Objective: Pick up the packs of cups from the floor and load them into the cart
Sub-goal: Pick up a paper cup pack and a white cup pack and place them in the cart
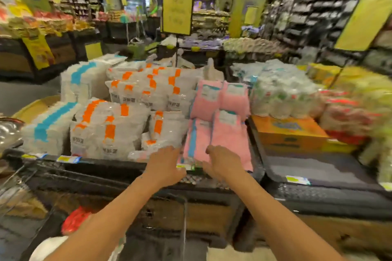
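Packs of cups lie piled on a black display table [131,172]: white packs with orange labels [110,127], white packs with blue stripes [48,125] and pink packs [228,135]. Both my arms reach forward to the table's front edge. My left hand [166,165] lies with relaxed fingers at the near end of a pink pack with a blue stripe [194,144]. My right hand [221,162] touches the near end of the pink pack beside it, thumb raised. Neither hand plainly grips a pack. The picture is blurred.
A wire cart [19,184] stands at the lower left, with a red pack [74,219] and a white one [51,247] low beside it. Wrapped cups [280,95] and an orange box [290,133] fill the right table. A yellow sign [177,4] stands behind.
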